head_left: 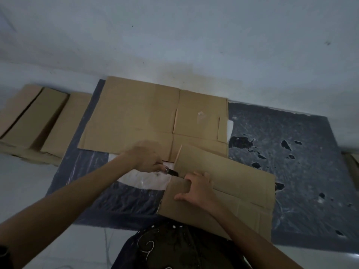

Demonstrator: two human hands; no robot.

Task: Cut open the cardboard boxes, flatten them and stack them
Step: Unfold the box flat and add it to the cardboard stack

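A brown cardboard box (229,189) lies near me on a dark mat, with one flap standing up at its far left corner. My right hand (198,189) presses on the box's near left part, fingers curled over its edge. My left hand (147,158) is shut on a dark cutter (172,172) whose tip sits at the box's left edge, by the raised flap. The left hand is blurred. Beyond lies a flattened cardboard sheet (136,117), spread out against the wall.
The dark mat (291,171) has holes and worn patches on its right side. More cardboard boxes (33,117) lie at the left by the wall. Another piece of cardboard (354,166) shows at the right edge. A white wall rises behind.
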